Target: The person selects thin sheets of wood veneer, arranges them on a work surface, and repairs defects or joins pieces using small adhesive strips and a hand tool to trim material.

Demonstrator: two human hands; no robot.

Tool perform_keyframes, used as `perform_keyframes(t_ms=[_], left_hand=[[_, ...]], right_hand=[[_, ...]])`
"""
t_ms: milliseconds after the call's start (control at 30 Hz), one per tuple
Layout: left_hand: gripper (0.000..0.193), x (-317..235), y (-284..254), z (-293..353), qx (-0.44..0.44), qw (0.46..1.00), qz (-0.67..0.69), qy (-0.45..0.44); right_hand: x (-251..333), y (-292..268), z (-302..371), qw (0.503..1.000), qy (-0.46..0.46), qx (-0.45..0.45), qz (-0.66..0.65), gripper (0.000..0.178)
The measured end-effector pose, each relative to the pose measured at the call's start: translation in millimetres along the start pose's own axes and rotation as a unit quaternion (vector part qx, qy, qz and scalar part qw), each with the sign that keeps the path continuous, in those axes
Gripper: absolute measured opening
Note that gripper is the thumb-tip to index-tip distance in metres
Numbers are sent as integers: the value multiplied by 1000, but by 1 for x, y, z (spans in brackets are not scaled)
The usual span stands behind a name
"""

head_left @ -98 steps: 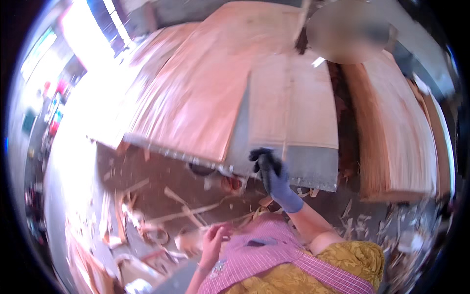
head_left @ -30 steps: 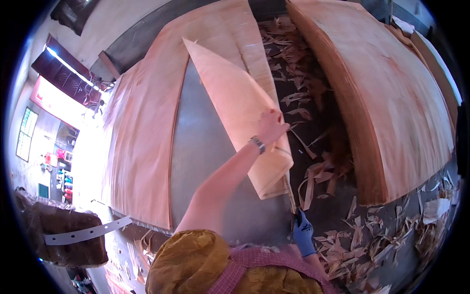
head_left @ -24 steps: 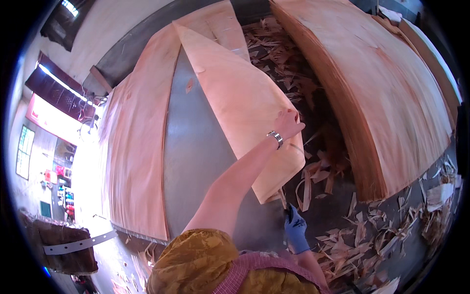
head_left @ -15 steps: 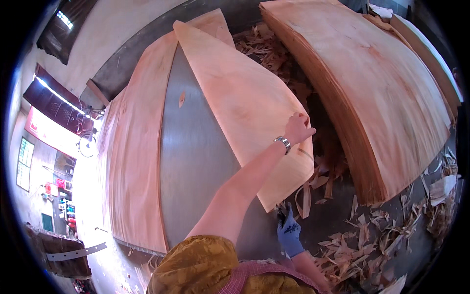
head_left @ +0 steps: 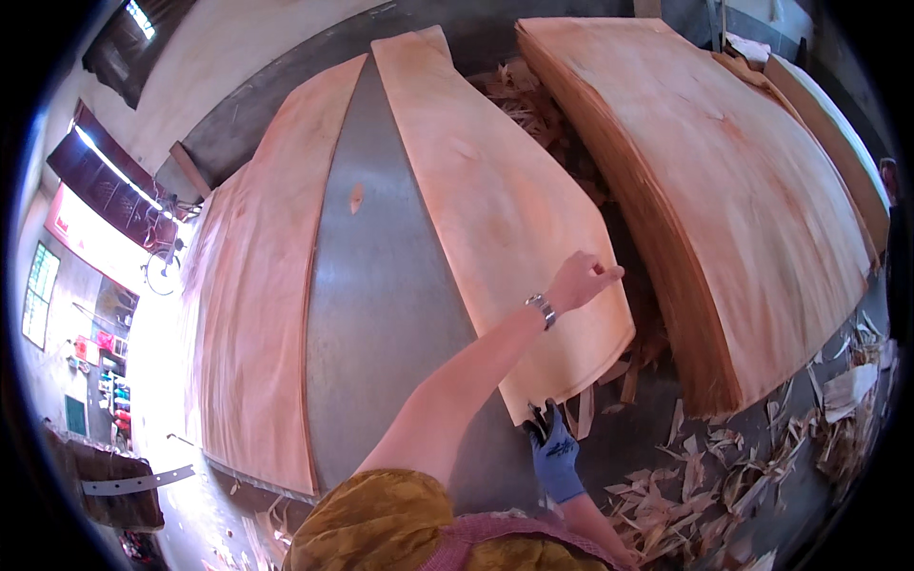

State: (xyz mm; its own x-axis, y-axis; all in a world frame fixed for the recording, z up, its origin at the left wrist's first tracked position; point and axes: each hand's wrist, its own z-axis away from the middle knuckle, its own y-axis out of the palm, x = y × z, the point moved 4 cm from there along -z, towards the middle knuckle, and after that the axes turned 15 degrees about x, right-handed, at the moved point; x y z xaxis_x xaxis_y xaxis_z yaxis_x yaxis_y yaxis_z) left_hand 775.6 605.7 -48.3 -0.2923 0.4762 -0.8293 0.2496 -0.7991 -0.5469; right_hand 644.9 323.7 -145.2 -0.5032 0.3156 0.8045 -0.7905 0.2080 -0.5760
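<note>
A thin, pale orange sheet of wood veneer (head_left: 495, 200) lies lengthwise on the grey table (head_left: 381, 285). My bare left hand (head_left: 583, 282), with a metal watch on its wrist, is closed at the sheet's right edge, thumb and fingers pinched together there. My right hand (head_left: 556, 459) wears a blue glove with dark fingertips. Its fingers are bent around something small with a metallic glint, right beside the sheet's near corner; its kind cannot be made out. The sheet's near end curves upward slightly.
To the left lies a layered spread of veneer sheets (head_left: 257, 285). A tall veneer stack (head_left: 705, 190) stands on the right. Wood scraps (head_left: 666, 504) litter the near right, and more shavings (head_left: 524, 105) fill the gap between sheet and stack.
The veneer sheet's far end has swung right, away from the left spread, widening the bare strip of table. My left hand has moved slightly nearer to me along the right edge.
</note>
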Motion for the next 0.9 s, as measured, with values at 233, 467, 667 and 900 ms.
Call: perform_keyframes(t_ms=[233,467,667,900], left_hand=[[27,-8,-33,104,-110,962,250,22],[25,-16,-13,191,-190,933,288,-106],[23,-71,84,195,-204,917,302,-164],[53,-81,260,142,-159,834,416,-325]], right_hand=[[7,-18,-37,926,73,79,-362,50],[8,-112,-43,859,30,104,-500,38],[-31,-266,-9,827,62,118,-545,37],[-94,-485,60,721,40,183,-667,18]])
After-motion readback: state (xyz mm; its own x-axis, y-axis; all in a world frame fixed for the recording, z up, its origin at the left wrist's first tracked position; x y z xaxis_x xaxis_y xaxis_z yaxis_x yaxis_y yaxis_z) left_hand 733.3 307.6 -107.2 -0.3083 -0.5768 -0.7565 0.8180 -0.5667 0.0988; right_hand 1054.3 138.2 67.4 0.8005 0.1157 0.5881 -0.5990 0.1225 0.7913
